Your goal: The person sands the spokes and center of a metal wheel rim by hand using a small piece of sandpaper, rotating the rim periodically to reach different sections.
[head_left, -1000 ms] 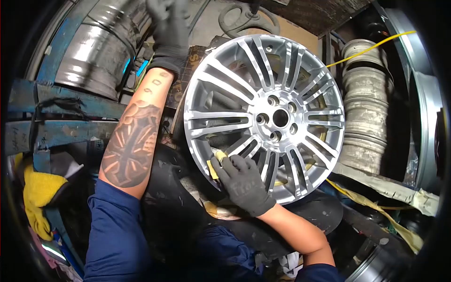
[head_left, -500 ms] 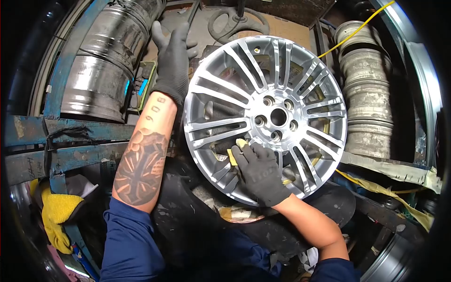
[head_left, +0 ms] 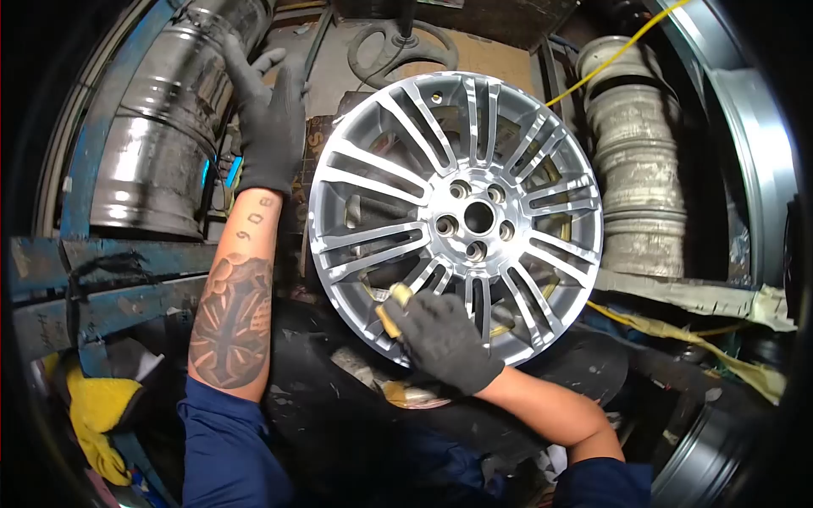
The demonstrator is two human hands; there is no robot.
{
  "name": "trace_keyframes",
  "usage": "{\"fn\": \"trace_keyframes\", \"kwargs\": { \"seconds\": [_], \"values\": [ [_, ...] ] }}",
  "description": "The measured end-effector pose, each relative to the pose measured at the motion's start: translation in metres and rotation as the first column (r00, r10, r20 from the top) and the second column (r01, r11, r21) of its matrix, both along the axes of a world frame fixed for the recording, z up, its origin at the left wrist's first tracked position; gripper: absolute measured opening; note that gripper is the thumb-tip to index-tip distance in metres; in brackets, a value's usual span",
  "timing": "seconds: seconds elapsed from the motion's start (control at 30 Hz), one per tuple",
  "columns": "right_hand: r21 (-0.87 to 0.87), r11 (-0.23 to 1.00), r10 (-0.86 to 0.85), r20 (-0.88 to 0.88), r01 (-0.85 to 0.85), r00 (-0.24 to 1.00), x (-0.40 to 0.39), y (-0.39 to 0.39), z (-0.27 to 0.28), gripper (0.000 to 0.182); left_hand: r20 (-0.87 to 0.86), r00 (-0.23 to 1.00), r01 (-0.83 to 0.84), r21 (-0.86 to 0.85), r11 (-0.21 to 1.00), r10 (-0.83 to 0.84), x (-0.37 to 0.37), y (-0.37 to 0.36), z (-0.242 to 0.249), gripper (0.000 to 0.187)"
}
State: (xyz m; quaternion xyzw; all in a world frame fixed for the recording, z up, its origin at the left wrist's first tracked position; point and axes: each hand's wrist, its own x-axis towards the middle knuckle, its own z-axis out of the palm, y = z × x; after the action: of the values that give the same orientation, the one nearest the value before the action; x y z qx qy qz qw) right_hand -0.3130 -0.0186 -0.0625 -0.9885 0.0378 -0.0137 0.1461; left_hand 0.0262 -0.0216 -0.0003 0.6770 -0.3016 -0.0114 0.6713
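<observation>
A silver multi-spoke wheel rim [head_left: 478, 218] lies face up in front of me, with several holes around its round centre opening. My right hand [head_left: 445, 339], in a dark grey glove, is closed on a yellow pad [head_left: 388, 322] at the rim's lower left spokes. Part of the pad is hidden by the fingers. My left hand [head_left: 273, 127], also gloved, is raised beyond the rim's upper left side, fingers spread and holding nothing.
Metal rims are stacked at the left [head_left: 148, 169] and right [head_left: 639, 169]. A steering wheel [head_left: 403, 55] stands behind the rim. A yellow cable [head_left: 618, 55] crosses the upper right. Blue metal bars [head_left: 144, 284] and a yellow glove [head_left: 102, 402] are at the left.
My left hand has shifted left in view, with its fingers more widely spread. My right hand and the pad have moved toward the rim's lower left edge. The whole view has shifted slightly.
</observation>
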Motion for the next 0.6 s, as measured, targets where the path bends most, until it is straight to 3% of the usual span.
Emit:
{"fn": "trace_keyframes", "kwargs": {
  "seconds": [0.03,0.1,0.17,0.23,0.27,0.33,0.37,0.4,0.43,0.47,0.5,0.57,0.6],
  "values": [
    [0.021,0.998,0.056,0.076,-0.058,0.996,-0.004,-0.001,-0.003,0.056,-0.135,0.991,-0.008,0.023,1.000,0.011,0.000,0.003,-0.002,0.092],
    [0.066,0.994,-0.079,-0.062,0.083,0.995,-0.001,-0.013,-0.003,0.052,-0.375,0.927,0.018,0.080,0.997,0.013,0.003,0.005,-0.004,0.095],
    [0.002,0.980,-0.198,-0.014,0.198,0.980,0.008,-0.039,0.009,0.044,-0.350,0.937,0.047,0.103,0.994,-0.008,0.005,0.008,-0.015,0.097],
    [0.046,0.988,-0.149,0.035,0.147,0.988,0.006,-0.039,0.002,0.047,-0.293,0.956,0.066,0.104,0.992,-0.033,0.003,0.005,-0.018,0.097],
    [0.077,0.991,-0.109,0.054,0.105,0.993,0.003,-0.025,-0.010,0.049,-0.378,0.926,0.066,0.105,0.992,-0.022,0.001,0.005,-0.014,0.082],
    [0.140,0.989,0.040,-0.004,-0.039,0.999,0.001,-0.009,-0.005,0.052,-0.745,0.641,0.091,-0.166,0.982,-0.186,0.017,0.008,-0.020,0.071],
    [0.192,0.979,-0.046,-0.143,0.074,0.989,0.007,-0.014,0.003,0.050,-0.853,0.441,0.046,-0.288,0.956,-0.279,0.027,0.013,-0.026,0.066],
    [0.230,0.956,-0.114,-0.286,0.184,0.952,0.018,-0.025,0.011,0.048,-0.882,0.390,-0.022,-0.297,0.955,-0.265,0.028,0.012,-0.026,0.045],
    [0.250,0.924,-0.162,-0.430,0.289,0.888,0.026,-0.033,0.012,0.047,-0.858,0.425,0.008,-0.316,0.949,-0.289,0.033,0.010,-0.029,0.043],
    [0.094,0.981,-0.146,-0.221,0.170,0.964,0.016,-0.046,0.010,0.045,-0.835,0.457,0.029,-0.330,0.944,-0.306,0.039,0.010,-0.035,0.040],
    [0.001,0.979,-0.202,0.041,0.202,0.979,0.010,-0.051,0.004,0.043,-0.812,0.489,0.044,-0.343,0.938,-0.319,0.037,0.015,-0.039,0.038],
    [0.023,0.997,-0.071,0.083,0.069,0.994,0.008,-0.042,0.016,0.045,-0.685,0.721,-0.023,-0.179,0.984,-0.108,0.016,0.006,-0.024,0.031],
    [0.193,0.981,0.015,0.047,-0.024,0.999,0.006,-0.035,0.018,0.047,-0.591,0.803,0.038,-0.085,0.996,-0.081,0.023,0.001,-0.027,0.033]
  ]
}}
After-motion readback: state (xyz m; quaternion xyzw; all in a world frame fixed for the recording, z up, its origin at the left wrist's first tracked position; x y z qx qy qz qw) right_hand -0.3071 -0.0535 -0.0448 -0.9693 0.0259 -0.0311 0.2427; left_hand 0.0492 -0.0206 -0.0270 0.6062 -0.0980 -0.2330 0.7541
